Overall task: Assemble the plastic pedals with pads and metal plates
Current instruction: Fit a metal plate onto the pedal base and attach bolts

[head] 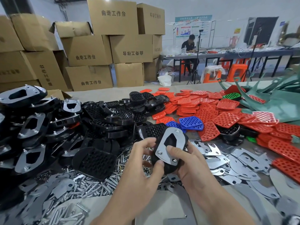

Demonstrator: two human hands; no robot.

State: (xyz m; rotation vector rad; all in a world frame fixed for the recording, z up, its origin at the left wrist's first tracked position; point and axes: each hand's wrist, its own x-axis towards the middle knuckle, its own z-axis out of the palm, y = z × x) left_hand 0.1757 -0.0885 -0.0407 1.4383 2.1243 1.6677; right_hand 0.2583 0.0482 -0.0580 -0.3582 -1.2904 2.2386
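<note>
Both my hands hold one black plastic pedal (167, 166) above the table, its underside facing me. A silver metal plate (174, 140) with a cut-out lies on it, and three bolt ends stick up through it. My left hand (142, 161) grips the pedal's left edge with thumb and fingers. My right hand (185, 161) cups the right side, its thumb pressing on the plate. Loose black pedals (113, 116) lie piled behind, orange pads (209, 114) to the right, spare metal plates (240, 161) at the lower right.
A stack of pedals with plates fitted (30, 124) fills the left. Bolts and nuts (90, 185) cover the table in front. Two blue pads (190, 123) lie beyond my hands. Green plastic parts (276, 95) sit far right. Cardboard boxes (113, 51) stand behind; a person sits at a distant table.
</note>
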